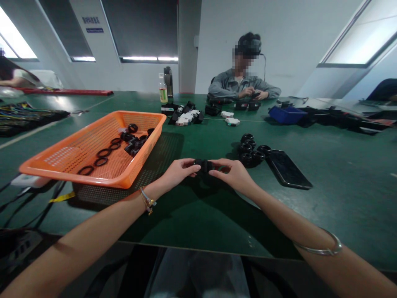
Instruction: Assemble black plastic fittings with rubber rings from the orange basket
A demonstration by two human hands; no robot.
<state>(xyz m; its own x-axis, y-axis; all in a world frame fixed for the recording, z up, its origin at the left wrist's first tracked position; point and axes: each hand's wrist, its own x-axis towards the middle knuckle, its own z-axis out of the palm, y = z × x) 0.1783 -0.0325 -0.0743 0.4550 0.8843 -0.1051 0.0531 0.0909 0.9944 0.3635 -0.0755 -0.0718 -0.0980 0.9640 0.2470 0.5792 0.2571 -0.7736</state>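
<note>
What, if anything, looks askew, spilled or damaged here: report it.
Nothing looks spilled or plainly damaged. One mild oddity: the dark phone lies at a slant right beside the loose black parts, perhaps out of place among work pieces.

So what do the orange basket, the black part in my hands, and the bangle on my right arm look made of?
Orange basket: probably moulded plastic, slightly glossy, given the evenly perforated walls and rounded rim. Black part: perhaps plastic or rubber, finish unclear; its small, dark surface doesn't settle which. Bangle: likely metal, polished, from its silvery, bright highlights.
</note>
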